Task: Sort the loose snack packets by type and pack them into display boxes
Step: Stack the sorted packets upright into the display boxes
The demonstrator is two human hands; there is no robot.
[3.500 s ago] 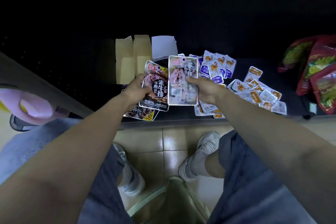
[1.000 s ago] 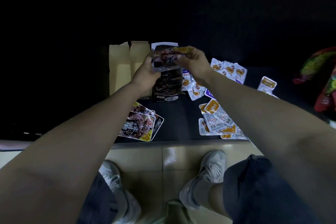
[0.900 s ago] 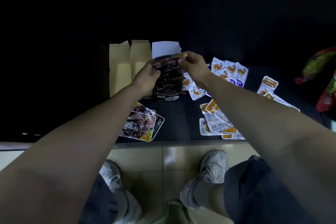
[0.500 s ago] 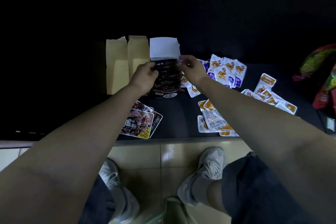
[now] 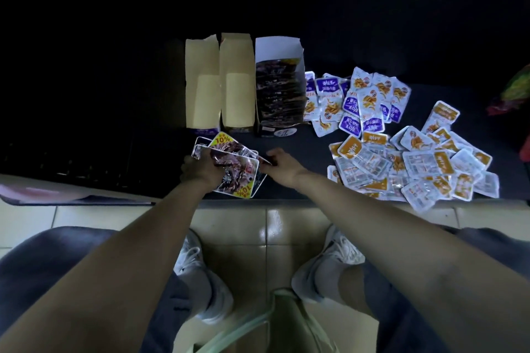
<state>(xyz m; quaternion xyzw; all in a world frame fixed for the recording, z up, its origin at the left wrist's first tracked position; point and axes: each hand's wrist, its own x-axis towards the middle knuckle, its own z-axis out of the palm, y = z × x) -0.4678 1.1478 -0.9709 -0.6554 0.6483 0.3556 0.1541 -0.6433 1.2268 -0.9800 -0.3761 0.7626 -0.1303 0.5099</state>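
Dark packets point(image 5: 235, 178) in curled left hand point(image 5: 200, 170)

Your left hand point(image 5: 200, 170) and right hand point(image 5: 282, 165) are bare, and so are both forearms point(image 5: 129, 252). You wear dark blue-grey shorts point(image 5: 54, 261) over both thighs, a pale grey-white lace-up left sneaker point(image 5: 200, 281) and its matching right sneaker point(image 5: 318, 272), laces showing.

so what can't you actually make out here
Head view only:
- Number of dark packets held: the left hand and right hand cover part of the stack.
- Colourful bags: cut off by the right edge.
- Count in the filled box: its packets overlap.
- Far side of the table: too dark.
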